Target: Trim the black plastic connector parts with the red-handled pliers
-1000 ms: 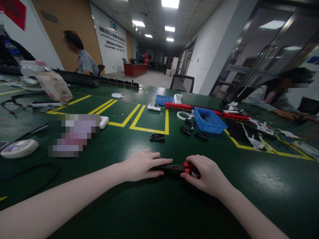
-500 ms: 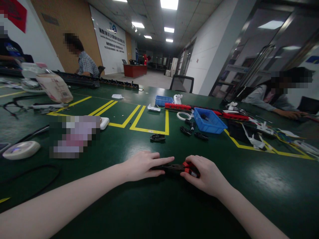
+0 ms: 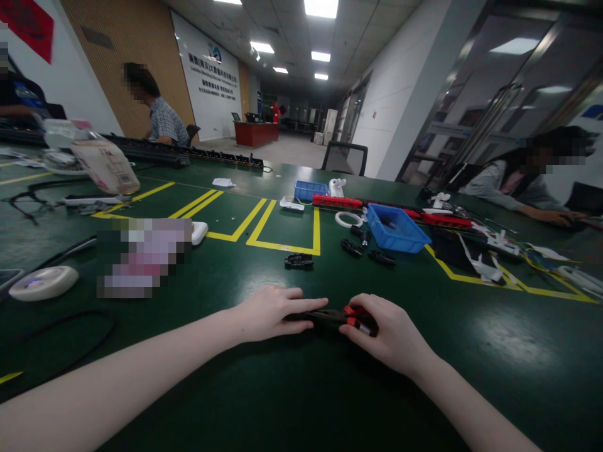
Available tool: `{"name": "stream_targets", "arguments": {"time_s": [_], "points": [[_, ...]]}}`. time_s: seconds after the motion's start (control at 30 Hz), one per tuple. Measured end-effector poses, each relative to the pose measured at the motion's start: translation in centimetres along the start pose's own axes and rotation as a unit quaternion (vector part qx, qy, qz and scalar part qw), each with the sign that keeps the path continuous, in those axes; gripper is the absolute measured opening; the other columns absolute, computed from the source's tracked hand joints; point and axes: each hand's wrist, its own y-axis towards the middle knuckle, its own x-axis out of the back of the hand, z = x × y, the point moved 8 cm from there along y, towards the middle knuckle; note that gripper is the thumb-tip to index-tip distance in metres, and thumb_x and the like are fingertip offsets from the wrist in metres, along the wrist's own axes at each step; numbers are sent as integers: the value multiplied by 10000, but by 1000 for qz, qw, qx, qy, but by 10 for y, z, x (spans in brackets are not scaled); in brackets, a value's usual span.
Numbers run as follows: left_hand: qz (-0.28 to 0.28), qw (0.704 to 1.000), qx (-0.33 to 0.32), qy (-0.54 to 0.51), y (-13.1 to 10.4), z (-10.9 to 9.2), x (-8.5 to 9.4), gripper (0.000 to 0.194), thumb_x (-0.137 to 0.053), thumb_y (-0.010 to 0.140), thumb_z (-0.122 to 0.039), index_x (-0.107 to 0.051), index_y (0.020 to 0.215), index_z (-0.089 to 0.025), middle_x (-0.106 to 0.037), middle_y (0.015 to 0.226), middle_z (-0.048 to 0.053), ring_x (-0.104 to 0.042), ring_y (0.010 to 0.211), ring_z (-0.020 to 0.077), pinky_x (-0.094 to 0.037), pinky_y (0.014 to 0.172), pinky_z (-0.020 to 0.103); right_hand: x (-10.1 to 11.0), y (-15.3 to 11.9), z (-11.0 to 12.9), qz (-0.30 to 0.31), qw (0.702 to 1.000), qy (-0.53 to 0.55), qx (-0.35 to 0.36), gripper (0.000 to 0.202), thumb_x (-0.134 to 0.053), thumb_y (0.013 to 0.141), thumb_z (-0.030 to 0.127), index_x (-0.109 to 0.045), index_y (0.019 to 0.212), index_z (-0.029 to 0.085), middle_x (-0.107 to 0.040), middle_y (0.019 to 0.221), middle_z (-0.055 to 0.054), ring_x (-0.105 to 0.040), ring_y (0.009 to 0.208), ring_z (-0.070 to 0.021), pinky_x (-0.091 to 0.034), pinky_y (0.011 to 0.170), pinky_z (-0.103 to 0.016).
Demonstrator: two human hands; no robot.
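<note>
Where the two hands meet: pliers (image 3: 343,316) with red handles and a dark nose, on the near side of the large blue bin (image 3: 404,240) and left of it; whether the nose is closed cannot be told.
Right hand (image 3: 389,329): wrapped round the handles, a closed grip, on the near side of the large blue bin, well apart from it.
Left hand (image 3: 271,312): narrow hold, forefinger and thumb either side of a dark piece (image 3: 300,316) at the nose of the pliers, too dim to identify; farther left of the large blue bin than the right hand.
Black parts: two (image 3: 352,247) just beside the large blue bin, near-left; a third black part (image 3: 298,261) farther left.
White ring (image 3: 348,220): one, near the left side of the large blue bin.
Small blue bin (image 3: 311,190): beyond the large blue bin, to its left.
Red bar (image 3: 336,201): between the two bins.
Co-worker (image 3: 499,185): grey sleeves, seated well right of the large blue bin.
Green table (image 3: 301,395): under the large blue bin and the rest.
</note>
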Motion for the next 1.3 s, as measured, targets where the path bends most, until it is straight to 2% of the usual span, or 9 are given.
{"name": "stream_targets", "arguments": {"time_s": [0.17,0.3,0.4,0.53,0.97,1.3], "points": [[5,1000,15,-19,1,2,-2,476,-463,936,-377,-342,1391,-315,-594,943,25,-575,717,164,-417,600,251,0,1,7,-11,999,-24,27,238,-576,812,409,-596,890,186,-647,814,-49,-591,707,-175,-459,619,-307],[2,992,59,-111,0,11,-3,539,-526,901,-397,-336,1385,-255,-613,1141,62,-617,917,211,-478,754,313,1,2,9,-18,998,-45,49,236,-568,818,413,-602,872,186,-635,782,-45,-578,685,-171,-443,598,-300],[4,984,72,-162,0,15,-4,500,-577,871,-384,-418,1319,-228,-603,1199,69,-603,1012,223,-471,834,332,2,2,7,-16,997,-54,59,258,-552,825,427,-600,876,179,-637,787,-53,-576,691,-171,-438,602,-300],[13,983,59,-173,2,13,-2,410,-606,856,-341,-493,1234,-228,-617,1163,44,-606,993,206,-470,825,313,1,2,5,-11,996,-59,69,262,-545,828,428,-598,872,175,-636,785,-53,-573,694,-171,-429,605,-300],[17,986,54,-158,2,11,-2,380,-603,863,-338,-497,1207,-215,-621,1141,46,-613,961,202,-467,790,292,-4,3,10,-22,994,-71,83,259,-536,840,426,-601,871,177,-635,794,-64,-568,685,-170,-435,593,-295],[24,986,43,-157,2,10,-2,380,-594,871,-339,-479,1211,-213,-618,1127,41,-612,943,192,-470,793,291,0,2,7,-19,990,-93,103,282,-522,845,429,-606,868,161,-630,775,-60,-561,677,-179,-435,595,-314]]}}
